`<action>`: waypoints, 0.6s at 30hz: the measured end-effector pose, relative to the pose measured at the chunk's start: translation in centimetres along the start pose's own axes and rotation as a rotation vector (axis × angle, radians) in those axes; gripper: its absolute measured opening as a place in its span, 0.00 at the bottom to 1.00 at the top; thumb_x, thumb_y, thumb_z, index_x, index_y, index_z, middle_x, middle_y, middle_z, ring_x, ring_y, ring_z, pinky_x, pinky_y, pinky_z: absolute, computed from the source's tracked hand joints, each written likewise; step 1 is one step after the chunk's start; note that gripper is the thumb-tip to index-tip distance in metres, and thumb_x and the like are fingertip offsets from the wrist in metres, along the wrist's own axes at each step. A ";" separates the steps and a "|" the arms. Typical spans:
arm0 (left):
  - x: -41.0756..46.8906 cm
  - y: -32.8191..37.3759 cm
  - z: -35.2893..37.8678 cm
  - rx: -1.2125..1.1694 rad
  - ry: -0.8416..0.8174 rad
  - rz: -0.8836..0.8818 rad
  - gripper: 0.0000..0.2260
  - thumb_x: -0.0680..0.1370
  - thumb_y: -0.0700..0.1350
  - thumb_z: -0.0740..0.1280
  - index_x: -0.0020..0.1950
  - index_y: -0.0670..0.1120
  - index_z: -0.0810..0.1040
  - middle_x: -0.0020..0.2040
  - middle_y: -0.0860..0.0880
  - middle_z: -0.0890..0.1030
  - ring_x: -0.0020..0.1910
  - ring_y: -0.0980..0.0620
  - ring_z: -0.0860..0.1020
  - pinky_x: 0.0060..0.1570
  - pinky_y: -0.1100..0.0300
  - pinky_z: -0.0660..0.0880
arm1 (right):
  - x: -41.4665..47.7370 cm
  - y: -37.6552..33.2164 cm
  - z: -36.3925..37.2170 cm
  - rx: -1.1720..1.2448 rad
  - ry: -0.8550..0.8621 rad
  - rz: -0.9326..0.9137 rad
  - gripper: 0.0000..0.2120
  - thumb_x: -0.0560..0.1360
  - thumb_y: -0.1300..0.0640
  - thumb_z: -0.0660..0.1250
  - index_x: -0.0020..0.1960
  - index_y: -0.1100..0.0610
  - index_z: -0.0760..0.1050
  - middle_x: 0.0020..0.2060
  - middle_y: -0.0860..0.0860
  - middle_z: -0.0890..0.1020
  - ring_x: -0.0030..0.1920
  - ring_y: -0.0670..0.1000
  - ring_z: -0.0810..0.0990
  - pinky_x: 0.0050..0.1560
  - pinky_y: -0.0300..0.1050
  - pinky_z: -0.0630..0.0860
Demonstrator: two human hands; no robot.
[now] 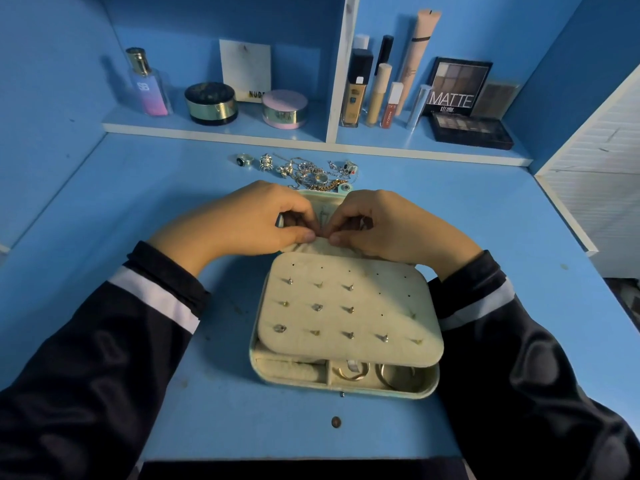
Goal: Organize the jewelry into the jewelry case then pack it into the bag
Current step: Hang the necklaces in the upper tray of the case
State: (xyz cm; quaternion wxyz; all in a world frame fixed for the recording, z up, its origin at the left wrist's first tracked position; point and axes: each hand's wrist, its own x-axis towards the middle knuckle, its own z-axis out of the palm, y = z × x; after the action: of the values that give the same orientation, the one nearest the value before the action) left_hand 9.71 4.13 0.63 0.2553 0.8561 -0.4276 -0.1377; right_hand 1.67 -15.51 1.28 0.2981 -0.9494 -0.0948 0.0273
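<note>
While left grip (256,216) and right grip (384,223) pinch the jewelry case's (381,394) cream pocket (325,247), a jerk could scatter the jewelry pile (311,174) just beyond them.

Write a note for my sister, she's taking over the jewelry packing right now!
Left hand and right hand: both pinch a tiny piece at the back of the jewelry case; what it is, I cannot tell.
Done: studs on the earring panel, rings in the front compartments.
Left: the loose jewelry pile behind the case, closing it, bagging it. No bag in view.
</note>
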 end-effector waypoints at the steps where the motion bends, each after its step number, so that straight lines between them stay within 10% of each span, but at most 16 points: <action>1: 0.0 -0.1 0.0 -0.005 0.006 0.007 0.03 0.76 0.47 0.72 0.49 0.55 0.83 0.42 0.56 0.81 0.39 0.68 0.75 0.36 0.77 0.65 | 0.0 0.1 -0.1 0.007 0.001 -0.006 0.04 0.73 0.57 0.73 0.47 0.53 0.83 0.41 0.43 0.79 0.42 0.40 0.76 0.44 0.34 0.72; 18: 4.5 -2.9 -0.3 -0.011 0.391 0.079 0.05 0.79 0.45 0.68 0.53 0.51 0.82 0.51 0.55 0.80 0.52 0.60 0.76 0.54 0.70 0.69 | 3.6 3.9 -1.4 0.080 0.342 0.118 0.05 0.75 0.59 0.69 0.47 0.53 0.83 0.35 0.41 0.78 0.35 0.42 0.74 0.36 0.30 0.68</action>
State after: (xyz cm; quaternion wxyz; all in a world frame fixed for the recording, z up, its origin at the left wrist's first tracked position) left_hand 14.39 2.06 -0.82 0.3432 0.8478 -0.4024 0.0388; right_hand 5.96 -18.74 0.16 0.3452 -0.9316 0.0144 -0.1131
